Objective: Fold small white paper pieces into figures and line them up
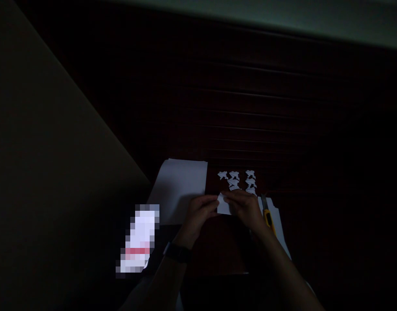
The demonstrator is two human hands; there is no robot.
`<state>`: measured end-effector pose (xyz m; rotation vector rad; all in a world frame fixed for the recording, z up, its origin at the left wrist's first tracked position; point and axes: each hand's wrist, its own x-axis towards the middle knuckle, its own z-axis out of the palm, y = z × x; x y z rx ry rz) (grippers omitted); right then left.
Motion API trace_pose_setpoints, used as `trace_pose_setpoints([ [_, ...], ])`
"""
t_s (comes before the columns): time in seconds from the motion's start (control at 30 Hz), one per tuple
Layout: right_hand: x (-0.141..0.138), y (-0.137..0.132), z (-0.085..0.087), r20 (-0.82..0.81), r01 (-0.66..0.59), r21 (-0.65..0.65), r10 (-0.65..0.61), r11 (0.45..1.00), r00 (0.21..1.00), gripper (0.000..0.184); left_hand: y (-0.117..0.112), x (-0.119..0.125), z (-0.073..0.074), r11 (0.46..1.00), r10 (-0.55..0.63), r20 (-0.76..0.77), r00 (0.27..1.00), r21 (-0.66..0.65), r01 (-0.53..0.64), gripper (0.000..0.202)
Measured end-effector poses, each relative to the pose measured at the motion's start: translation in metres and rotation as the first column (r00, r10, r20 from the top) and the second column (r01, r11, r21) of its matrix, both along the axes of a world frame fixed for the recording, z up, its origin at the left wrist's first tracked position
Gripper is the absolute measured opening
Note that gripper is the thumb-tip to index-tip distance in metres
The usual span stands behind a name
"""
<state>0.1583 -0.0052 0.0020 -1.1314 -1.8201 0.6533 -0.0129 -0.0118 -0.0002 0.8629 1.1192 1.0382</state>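
Between my two hands is a small piece of white paper (224, 207), with a slanted edge at its upper left. My left hand (200, 211), with a dark watch (178, 252) on the wrist, pinches the paper's left edge. The fingers of my right hand (246, 208) close on its upper right part and hide that corner. Just beyond my hands lie several small folded paper figures (234, 184) in short rows on the dark table.
A stack of white sheets (185, 181) lies at the left. To the right, a yellow utility knife (268, 218) rests on more white paper (280, 229). A bright, pixelated patch (140, 237) is at lower left. A pale wall (55, 172) slopes along the left; the scene is dim.
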Motion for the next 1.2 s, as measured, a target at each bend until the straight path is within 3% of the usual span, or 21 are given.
trace_pose_setpoints([
  [0.13,-0.002,-0.001,0.002,-0.076,0.019,-0.065,-0.024,0.998,0.997,0.022,0.001,0.0,0.001,1.0,0.0,-0.114,0.993,0.025,0.003,0.023],
  [0.23,-0.003,-0.002,0.007,-0.089,0.03,-0.117,-0.041,0.993,0.995,0.02,0.003,0.001,-0.002,0.989,-0.026,-0.253,0.967,0.131,0.061,0.019],
  [0.4,-0.003,0.0,0.009,-0.007,0.023,-0.112,-0.023,0.993,1.0,0.009,0.002,0.005,-0.005,0.915,0.019,-0.465,0.885,0.365,0.172,0.017],
  [0.57,-0.003,0.004,0.005,0.019,0.025,-0.081,-0.024,0.996,1.0,0.008,-0.004,0.007,0.004,0.871,0.106,-0.623,0.775,0.435,0.23,0.022],
  [0.73,-0.004,0.002,0.007,0.0,0.04,-0.067,-0.04,0.997,0.999,0.012,-0.007,0.009,0.011,0.869,0.14,-0.616,0.775,0.451,0.201,0.02],
  [1.2,-0.011,-0.002,0.01,-0.073,0.051,-0.012,-0.051,0.999,0.996,0.01,-0.005,0.009,0.009,0.881,0.143,-0.597,0.789,0.44,0.173,0.022],
])
